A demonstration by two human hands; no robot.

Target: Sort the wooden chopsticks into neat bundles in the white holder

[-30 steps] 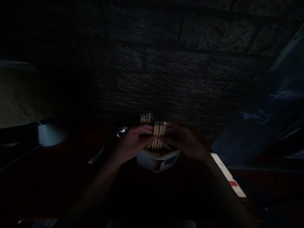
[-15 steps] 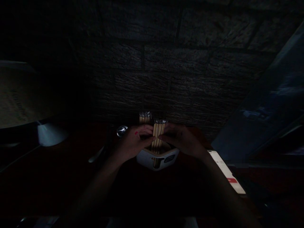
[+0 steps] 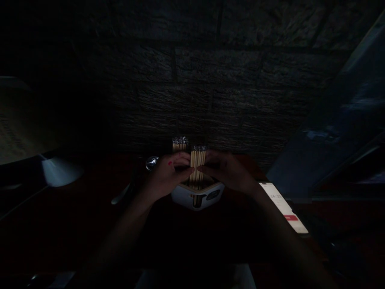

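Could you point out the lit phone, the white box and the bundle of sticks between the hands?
Lit phone (image 3: 283, 206): head view, on its bright screen.
White box (image 3: 183, 197): head view, on its front wall.
Stick bundle (image 3: 198, 159): head view, on its upper part.

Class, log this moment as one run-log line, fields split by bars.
left hand: holding front stick bundle | right hand: same bundle | white box: bundle's lower end inside | phone: right side, screen lit

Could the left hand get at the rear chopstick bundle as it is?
Probably yes. The rear chopstick bundle shows just beyond the left hand, nothing visible between them, though that hand is on the front bundle and would likely need freeing first.
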